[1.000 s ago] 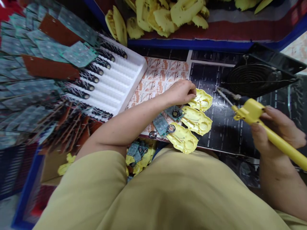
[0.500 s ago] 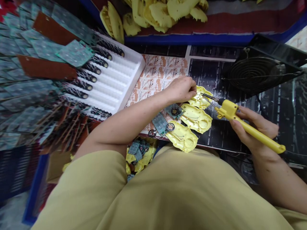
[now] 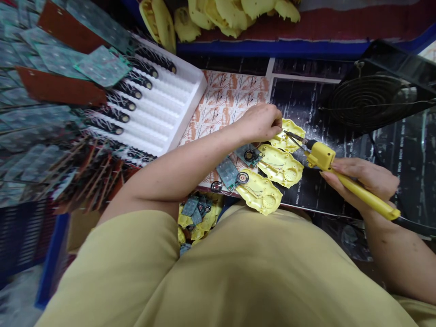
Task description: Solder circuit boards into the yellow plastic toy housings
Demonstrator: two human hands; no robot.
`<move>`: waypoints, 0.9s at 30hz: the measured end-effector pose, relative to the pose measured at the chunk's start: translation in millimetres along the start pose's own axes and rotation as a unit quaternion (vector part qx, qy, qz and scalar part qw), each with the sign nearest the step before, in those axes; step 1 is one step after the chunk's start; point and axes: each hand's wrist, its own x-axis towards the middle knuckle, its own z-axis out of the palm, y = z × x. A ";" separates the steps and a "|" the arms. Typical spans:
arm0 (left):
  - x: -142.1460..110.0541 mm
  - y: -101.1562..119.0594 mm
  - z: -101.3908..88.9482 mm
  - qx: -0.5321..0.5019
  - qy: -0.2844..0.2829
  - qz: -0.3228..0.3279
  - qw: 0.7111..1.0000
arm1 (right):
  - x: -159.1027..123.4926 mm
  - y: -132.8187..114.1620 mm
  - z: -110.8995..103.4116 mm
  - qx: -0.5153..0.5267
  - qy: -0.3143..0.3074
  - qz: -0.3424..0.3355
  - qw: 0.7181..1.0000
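Note:
My right hand (image 3: 364,181) is wrapped round a yellow soldering iron (image 3: 322,155), a cable trailing from its back end. The iron's tip reaches over the farthest yellow plastic shell (image 3: 293,131). My left hand (image 3: 264,121) is closed in a pinch at that shell's left side; what its fingertips hold is hidden. Nearer to me lie a middle yellow shell (image 3: 282,165) and a front yellow shell (image 3: 260,193), both with inner sides up and thin wires. Beside them are a green circuit board (image 3: 227,173) and small round speakers (image 3: 242,177).
A white foam tray (image 3: 170,104) at the left carries several boards with wired speakers. A black fan (image 3: 364,100) stands at the right. Yellow shells (image 3: 225,16) fill a blue-edged bin (image 3: 272,48) at the back. More shells and boards (image 3: 197,215) lie below the table edge.
The soldering iron has tilted slightly, and its cable now shows behind my right hand. My left hand stays pinched at the farthest shell. The view has shifted a little.

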 end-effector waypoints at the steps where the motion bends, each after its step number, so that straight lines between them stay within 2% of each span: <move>1: 0.5 -0.4 0.5 -0.003 0.002 -0.002 1.000 | 2.0 0.5 -2.6 -0.011 -0.013 -0.013 1.000; 3: 1.4 -2.1 1.6 -0.017 0.012 -0.003 1.000 | 3.5 0.7 -7.3 -0.011 -0.005 -0.019 1.000; 6: 2.7 -5.6 3.2 -0.038 0.021 0.004 0.999 | -1.1 -0.3 -11.6 0.009 0.033 0.035 0.999; 8: 3.3 -7.1 3.7 -0.038 0.017 0.007 0.999 | -6.3 -0.9 -12.4 0.011 0.037 0.046 0.998; 15: -1.3 -3.3 1.3 0.006 0.013 0.012 1.000 | -15.6 -5.1 -11.5 -0.061 0.051 0.065 0.995; 21: -14.0 -4.2 -2.6 -0.063 0.057 0.008 0.996 | -19.4 -15.4 -10.5 0.018 0.051 0.089 0.995; 25: -15.9 -5.4 -2.7 -0.065 0.018 -0.012 0.998 | -20.1 -17.8 -10.0 -0.001 0.031 0.111 0.993; 27: -14.1 -6.1 -1.1 -0.047 0.006 -0.008 0.999 | -19.1 -17.6 -8.7 -0.010 0.024 0.096 0.995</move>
